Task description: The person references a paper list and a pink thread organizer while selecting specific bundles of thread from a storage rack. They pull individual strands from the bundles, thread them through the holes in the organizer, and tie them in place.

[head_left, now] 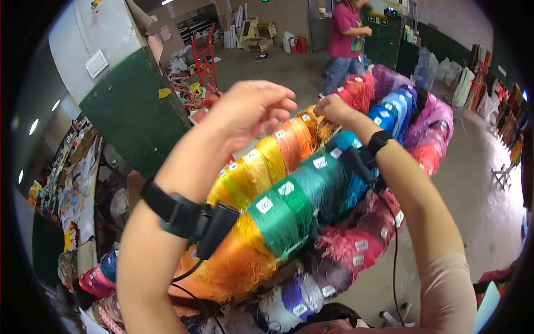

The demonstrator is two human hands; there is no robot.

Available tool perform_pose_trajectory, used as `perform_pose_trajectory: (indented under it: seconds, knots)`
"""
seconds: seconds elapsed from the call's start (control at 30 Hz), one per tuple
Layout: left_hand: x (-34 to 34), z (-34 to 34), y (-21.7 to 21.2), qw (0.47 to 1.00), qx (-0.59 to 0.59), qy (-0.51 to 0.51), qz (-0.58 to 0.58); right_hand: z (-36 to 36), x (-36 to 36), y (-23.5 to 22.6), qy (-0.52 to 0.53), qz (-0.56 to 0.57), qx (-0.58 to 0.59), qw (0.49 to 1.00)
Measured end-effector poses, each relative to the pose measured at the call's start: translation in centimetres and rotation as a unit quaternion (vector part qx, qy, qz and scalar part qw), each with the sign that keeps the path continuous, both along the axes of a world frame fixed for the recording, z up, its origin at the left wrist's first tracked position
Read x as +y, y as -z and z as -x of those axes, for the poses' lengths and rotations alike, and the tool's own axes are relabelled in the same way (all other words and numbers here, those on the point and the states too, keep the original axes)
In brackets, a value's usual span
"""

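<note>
My left hand [256, 106] hovers over the far end of the yellow and orange thread hanks [264, 161]. Its fingers are loosely bent and apart, with nothing visible in them. To its right, my right hand [336, 110] points its fingers down at golden-brown threads [318, 131]. Those fingers are pressed together; what lies between them is too small to make out. Closer to me runs a row of green and teal hanks [286, 209], with white labels on them. Black straps with small devices circle both wrists.
Orange hanks [222, 267] and dark pink hanks [361, 236] lie nearest me. Blue hanks [395, 111] and a pink bundle [434, 131] sit at the right. A green-and-white pillar [128, 106] stands left, near a red hand truck [206, 61]. Another person [345, 42] stands beyond.
</note>
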State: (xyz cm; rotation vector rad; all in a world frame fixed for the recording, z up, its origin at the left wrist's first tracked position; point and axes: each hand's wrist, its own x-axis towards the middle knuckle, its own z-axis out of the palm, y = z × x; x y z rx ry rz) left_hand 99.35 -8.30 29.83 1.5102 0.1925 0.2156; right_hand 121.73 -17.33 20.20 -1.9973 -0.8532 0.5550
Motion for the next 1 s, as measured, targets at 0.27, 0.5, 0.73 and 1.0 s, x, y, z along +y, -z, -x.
perform_pose_trajectory:
  seconds: [0.27, 0.5, 0.73, 1.0]
  knots:
    - [5.1, -4.5, 4.4, 0.994, 0.065, -0.056, 0.068, -4.5, 4.8, 5.4, -0.040, 0.171, 0.024, 0.984]
    - [3.0, -4.2, 2.9, 0.980, -0.038, -0.072, -0.179, 3.6, 1.8, -9.0, -0.306, -0.104, -0.055, 0.945]
    - [-2.0, 5.3, -3.3, 0.976, -0.131, -0.103, -0.141, 8.9, -3.3, -17.4, -0.387, -0.107, -0.007, 0.916]
    - [-12.7, 22.5, -8.6, 0.932, -0.226, -0.255, -0.128, 23.1, -6.0, -20.5, -0.665, -0.189, 0.058, 0.720]
